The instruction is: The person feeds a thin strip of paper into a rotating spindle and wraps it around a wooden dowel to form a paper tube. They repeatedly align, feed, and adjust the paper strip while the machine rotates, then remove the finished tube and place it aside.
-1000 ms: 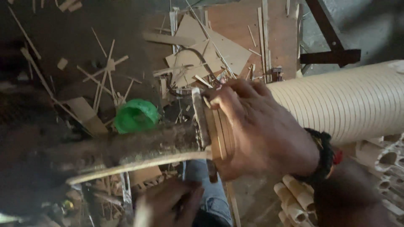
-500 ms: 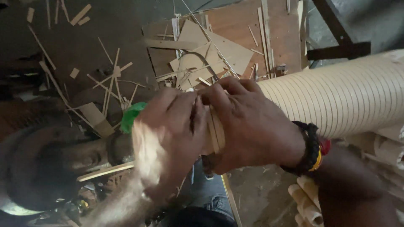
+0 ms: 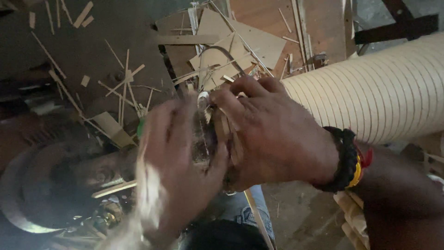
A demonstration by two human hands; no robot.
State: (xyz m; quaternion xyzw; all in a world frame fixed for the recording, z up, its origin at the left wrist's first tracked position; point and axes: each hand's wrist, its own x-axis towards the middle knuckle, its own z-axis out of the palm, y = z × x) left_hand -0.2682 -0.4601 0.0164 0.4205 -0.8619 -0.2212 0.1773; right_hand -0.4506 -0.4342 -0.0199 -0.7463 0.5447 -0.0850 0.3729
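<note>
Near the middle of the view, both hands meet over a small stack of thin wooden discs (image 3: 225,132) set on a dark spindle. The right hand (image 3: 273,134) curls round the discs from the right, fingers bent over the top edge and thumb below, clamped on them. The left hand (image 3: 178,162) is blurred; its palm and fingers lie against the left face of the stack, but whether it grips or only presses I cannot tell. The discs stand on edge, their flat faces turned left and right, so the stack's axis runs left to right, in line with the dark machine body (image 3: 55,180) at lower left. A pale ribbed cylinder (image 3: 379,92) lies behind the right wrist, its long axis running from the hands up toward the right edge. A black beaded wristband (image 3: 344,159) sits on that wrist. Wood offcuts and splinters (image 3: 125,88) litter the dark surface beyond, and flat board scraps (image 3: 240,44) lie above the hands.
</note>
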